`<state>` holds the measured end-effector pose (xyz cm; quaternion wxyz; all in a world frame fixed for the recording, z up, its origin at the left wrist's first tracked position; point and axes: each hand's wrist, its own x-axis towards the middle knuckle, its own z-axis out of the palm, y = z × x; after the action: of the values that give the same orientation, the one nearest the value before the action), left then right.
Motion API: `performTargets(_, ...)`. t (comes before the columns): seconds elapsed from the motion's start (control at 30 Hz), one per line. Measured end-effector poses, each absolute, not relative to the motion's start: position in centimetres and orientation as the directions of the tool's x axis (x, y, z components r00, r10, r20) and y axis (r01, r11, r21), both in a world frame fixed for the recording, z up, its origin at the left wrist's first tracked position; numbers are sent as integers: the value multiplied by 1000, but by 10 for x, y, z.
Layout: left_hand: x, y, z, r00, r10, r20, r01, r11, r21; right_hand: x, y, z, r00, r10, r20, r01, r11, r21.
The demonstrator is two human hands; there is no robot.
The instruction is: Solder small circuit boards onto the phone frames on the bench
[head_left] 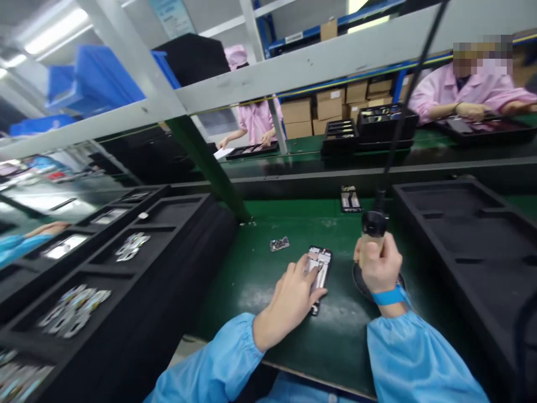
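My left hand (pixel 289 291) rests on an opened phone (pixel 320 268) with its inner parts showing. The fingers press on its face and the thumb lies across its lower part. Upright in my closed right hand (pixel 380 266) is an electric screwdriver (pixel 374 224) with a black top and a cable rising from it. Its tip is hidden behind the hand, over a round black dish (pixel 359 280). A small circuit board (pixel 279 244) lies beyond my left hand. Farther back on the green bench is another opened phone (pixel 351 199).
Black trays (pixel 138 274) on the left hold several metal phone parts. A black compartment tray (pixel 474 240) stands on the right. A grey frame bar (pixel 268 81) crosses overhead. Two people in pink work across the bench; a blue sleeve (pixel 12 246) shows at far left.
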<state>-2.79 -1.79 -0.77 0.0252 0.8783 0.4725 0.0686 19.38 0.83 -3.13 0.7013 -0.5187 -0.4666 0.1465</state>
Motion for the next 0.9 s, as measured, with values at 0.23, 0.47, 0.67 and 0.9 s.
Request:
performTargets(0.23,-79,30,-17,501,819,278,785,-566,252,194,8,-25,548,681,487,213,449,-868)
performTargets(0.47,-133,96,-35,495,808,319,753,-583,306,194,9,-25,544,679,493,209,460,-863)
performTargets(0.67,-87,97,-25,681,659,321,559,-750,355,194,10,-24,557,657,508,201,486,-850)
performTargets(0.9,-47,87,-31,800,508,319,475,-861,179,192,10,-21,581,636,508,180,508,-843)
